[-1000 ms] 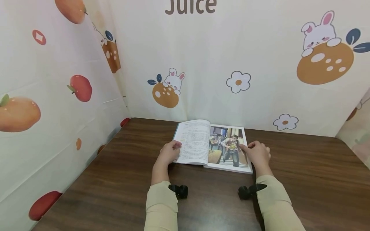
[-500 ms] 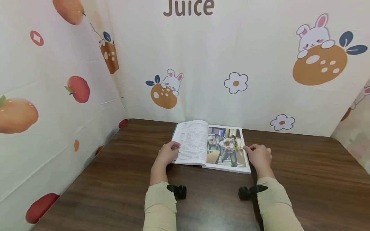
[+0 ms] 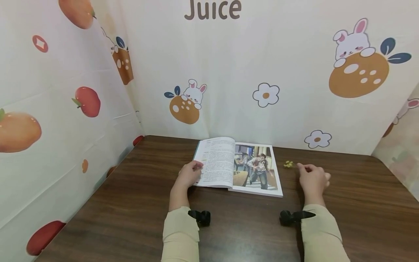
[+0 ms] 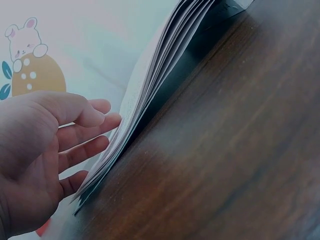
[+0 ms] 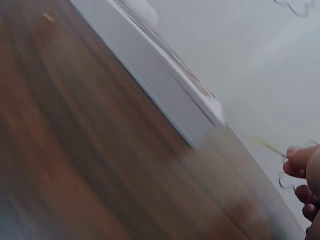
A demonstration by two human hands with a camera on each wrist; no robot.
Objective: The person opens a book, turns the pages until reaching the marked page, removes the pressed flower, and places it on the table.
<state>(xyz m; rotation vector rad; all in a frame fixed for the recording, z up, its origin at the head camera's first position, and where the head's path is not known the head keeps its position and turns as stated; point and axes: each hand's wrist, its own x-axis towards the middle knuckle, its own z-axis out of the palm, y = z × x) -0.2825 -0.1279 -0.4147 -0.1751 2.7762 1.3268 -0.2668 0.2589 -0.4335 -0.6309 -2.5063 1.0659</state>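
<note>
An open book lies at the back of the table, a page of text on its left side and a colour picture on its right. My left hand is at the left page's outer edge. In the left wrist view its loosely bent fingers touch the page edges, gripping nothing. Right of the book, my right hand pinches a thin stem between thumb and forefinger. At its tip is a small yellow flower sprig, blurred in the right wrist view.
The dark wood table meets a printed curtain behind the book and another on the left. A tiny yellow fleck lies on the wood in the right wrist view. Black wrist cameras sit on both sleeves.
My right hand has moved right, off the picture page, carrying the yellow flower sprig from over the picture to beside the book. The left hand stays at the left page.
</note>
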